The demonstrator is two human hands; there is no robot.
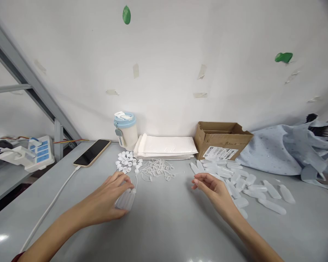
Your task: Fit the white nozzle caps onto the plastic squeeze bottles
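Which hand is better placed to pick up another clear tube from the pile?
Right. The right hand hovers open at the edge of the tube pile; the left hand already holds tubes.

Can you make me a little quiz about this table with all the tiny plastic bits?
1. True or false: the phone lies to the left of the cup.
2. Which hand rests on a bunch of clear tubes: the left hand or the right hand?
3. What stands just right of the stack of white bags: A) a cardboard box, B) a kettle, C) a lamp?

Key: 1 true. 2 the left hand. 3 A.
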